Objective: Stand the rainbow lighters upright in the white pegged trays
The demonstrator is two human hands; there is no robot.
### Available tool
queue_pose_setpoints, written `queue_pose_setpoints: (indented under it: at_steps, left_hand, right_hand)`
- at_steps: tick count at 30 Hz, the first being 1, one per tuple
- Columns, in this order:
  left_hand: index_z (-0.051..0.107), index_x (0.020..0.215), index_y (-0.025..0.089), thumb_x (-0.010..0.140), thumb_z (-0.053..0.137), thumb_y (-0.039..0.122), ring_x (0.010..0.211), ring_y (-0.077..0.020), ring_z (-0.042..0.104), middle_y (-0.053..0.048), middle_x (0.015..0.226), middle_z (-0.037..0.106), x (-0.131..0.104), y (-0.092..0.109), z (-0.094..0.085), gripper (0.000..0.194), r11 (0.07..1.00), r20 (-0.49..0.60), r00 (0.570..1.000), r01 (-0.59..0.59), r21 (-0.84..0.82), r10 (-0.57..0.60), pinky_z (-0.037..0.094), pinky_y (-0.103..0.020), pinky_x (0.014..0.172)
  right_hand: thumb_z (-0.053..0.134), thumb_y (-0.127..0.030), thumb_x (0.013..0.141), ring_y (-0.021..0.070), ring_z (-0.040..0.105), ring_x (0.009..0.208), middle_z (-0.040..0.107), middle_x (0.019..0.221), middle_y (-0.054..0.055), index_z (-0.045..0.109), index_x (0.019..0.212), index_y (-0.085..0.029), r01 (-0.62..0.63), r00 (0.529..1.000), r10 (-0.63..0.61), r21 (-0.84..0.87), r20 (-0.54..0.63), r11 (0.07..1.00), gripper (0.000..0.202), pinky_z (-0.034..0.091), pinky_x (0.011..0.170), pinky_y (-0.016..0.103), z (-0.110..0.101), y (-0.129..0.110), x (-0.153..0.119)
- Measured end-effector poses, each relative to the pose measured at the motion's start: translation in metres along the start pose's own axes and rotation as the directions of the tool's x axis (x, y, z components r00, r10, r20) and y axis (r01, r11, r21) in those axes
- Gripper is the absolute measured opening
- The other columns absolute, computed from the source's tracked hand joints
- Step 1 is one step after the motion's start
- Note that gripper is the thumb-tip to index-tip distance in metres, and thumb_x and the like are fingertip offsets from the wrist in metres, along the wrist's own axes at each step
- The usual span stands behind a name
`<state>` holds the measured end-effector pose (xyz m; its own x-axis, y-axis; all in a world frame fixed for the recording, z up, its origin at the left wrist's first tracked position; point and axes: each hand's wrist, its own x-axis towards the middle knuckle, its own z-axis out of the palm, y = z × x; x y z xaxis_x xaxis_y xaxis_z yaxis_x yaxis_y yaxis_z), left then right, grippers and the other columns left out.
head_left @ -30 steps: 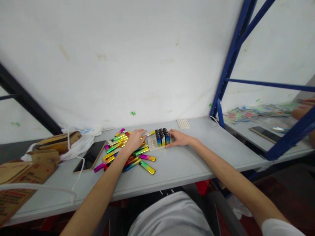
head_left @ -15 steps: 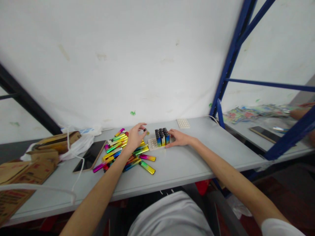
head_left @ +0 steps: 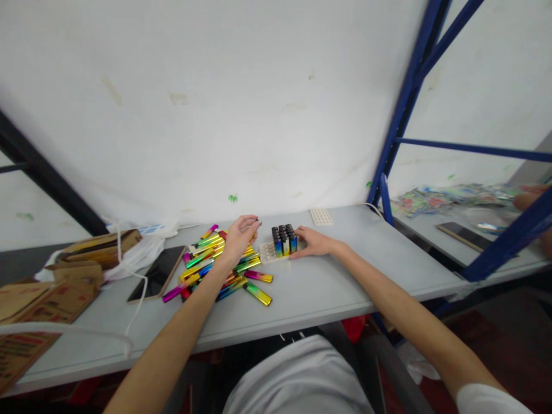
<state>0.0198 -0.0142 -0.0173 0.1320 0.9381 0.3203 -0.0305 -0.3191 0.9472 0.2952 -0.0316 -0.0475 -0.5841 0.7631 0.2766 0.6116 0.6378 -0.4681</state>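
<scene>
Nearest, loose lighters (head_left: 200, 269) lay heaped on the counter (head_left: 332, 287), prob. light, stiff, slick-skinned; best pinched mid-body. Just R of them stood the tray (head_left: 267, 251), w/ upright lighters (head_left: 284, 245) packed in its R part. R hand (head_left: 314, 242) gripped that end, thumb toward front. L hand (head_left: 240, 236) pinched a dark-tipped pc. (head_left: 259, 222), prob. a lighter, mostly hidden.

1 camera, worn on the person's head, gave the view, facing forward and down. It looked past the pale shirt (head_left: 297, 379) at the bottom edge, over the grey tabletop (head_left: 332, 290) to the white wall (head_left: 276, 103), from far enough that the left hand (head_left: 238, 238) and right hand (head_left: 315, 242) appeared small near the centre.
</scene>
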Motion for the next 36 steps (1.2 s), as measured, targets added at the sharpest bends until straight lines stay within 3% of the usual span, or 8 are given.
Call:
queue_pose_setpoints:
  at_steps: [7,10,13,15,19,26,36]
  left_hand:
    - [0.068,0.093,0.014,0.077,0.078,0.062,0.055,-0.0096,0.055,-0.005,0.078,0.07,-0.0019,-0.0059,0.0042,0.052,0.997,0.12,0.992,0.041,0.06,-0.048,0.042,-0.023,0.05]
    - [0.058,0.106,0.021,0.08,0.072,0.067,0.052,-0.0117,0.057,0.0,0.074,0.069,-0.0057,-0.003,0.0078,0.055,0.991,0.162,0.979,0.13,-0.01,-0.127,0.043,-0.023,0.048]
    - [0.05,0.112,0.027,0.084,0.067,0.067,0.043,-0.0103,0.048,0.006,0.064,0.062,-0.0076,0.0004,0.009,0.052,0.973,0.191,0.961,0.218,-0.071,-0.201,0.031,-0.018,0.041]
    - [0.053,0.106,0.025,0.086,0.06,0.07,0.041,-0.0093,0.038,0.007,0.057,0.052,-0.0067,0.002,0.0077,0.049,0.96,0.223,0.946,0.261,-0.104,-0.233,0.023,-0.017,0.04]
    - [0.05,0.071,0.021,0.088,0.049,0.072,0.042,-0.0078,0.026,0.007,0.052,0.032,-0.0031,0.0032,0.0037,0.054,0.937,0.267,0.919,0.329,-0.115,-0.29,0.019,-0.019,0.041]
    - [0.036,0.058,0.023,0.091,0.045,0.057,0.039,-0.0068,0.015,0.008,0.051,0.02,-0.0024,0.0016,0.0068,0.048,0.921,0.178,0.909,0.388,-0.028,-0.377,0.011,-0.02,0.041]
    - [0.04,0.064,0.021,0.092,0.042,0.044,0.038,-0.006,0.019,0.008,0.053,0.023,-0.0012,0.0016,0.0075,0.036,0.917,0.129,0.912,0.397,-0.029,-0.39,0.015,-0.017,0.039]
  right_hand:
    - [0.087,-0.059,0.075,0.0244,0.061,0.091,0.064,0.105,0.009,0.067,0.123,-0.014,-0.028,1.0,0.028,-0.014,0.004,1.0,0.07,0.052,0.082,0.035,-0.0007,-0.0018,0.0001]
    - [0.087,-0.058,0.075,0.024,0.06,0.089,0.064,0.102,0.008,0.069,0.119,-0.015,-0.025,1.0,0.025,-0.012,0.007,1.0,0.064,0.052,0.081,0.036,-0.0008,-0.002,0.0]
    - [0.087,-0.059,0.075,0.0242,0.06,0.09,0.064,0.102,0.008,0.068,0.119,-0.015,-0.024,1.0,0.024,-0.007,0.009,1.0,0.064,0.052,0.081,0.036,-0.0011,-0.0022,-0.0003]
    - [0.087,-0.059,0.076,0.0241,0.06,0.09,0.064,0.103,0.009,0.067,0.121,-0.014,-0.024,1.0,0.024,0.0,0.012,1.0,0.066,0.052,0.082,0.036,-0.0014,-0.0024,-0.0007]
    - [0.086,-0.06,0.076,0.0244,0.06,0.092,0.063,0.105,0.01,0.067,0.123,-0.013,-0.035,0.999,0.035,0.006,0.02,0.999,0.068,0.053,0.083,0.037,-0.0017,-0.0028,-0.0012]
    - [0.088,-0.057,0.075,0.0245,0.06,0.09,0.063,0.103,0.008,0.067,0.121,-0.015,-0.032,0.999,0.032,0.01,0.007,0.999,0.066,0.052,0.083,0.036,-0.0004,-0.0018,-0.001]
    - [0.087,-0.059,0.075,0.0242,0.06,0.091,0.064,0.103,0.009,0.068,0.122,-0.015,-0.021,1.0,0.021,-0.008,0.009,1.0,0.067,0.052,0.082,0.035,-0.0006,-0.0021,-0.0008]
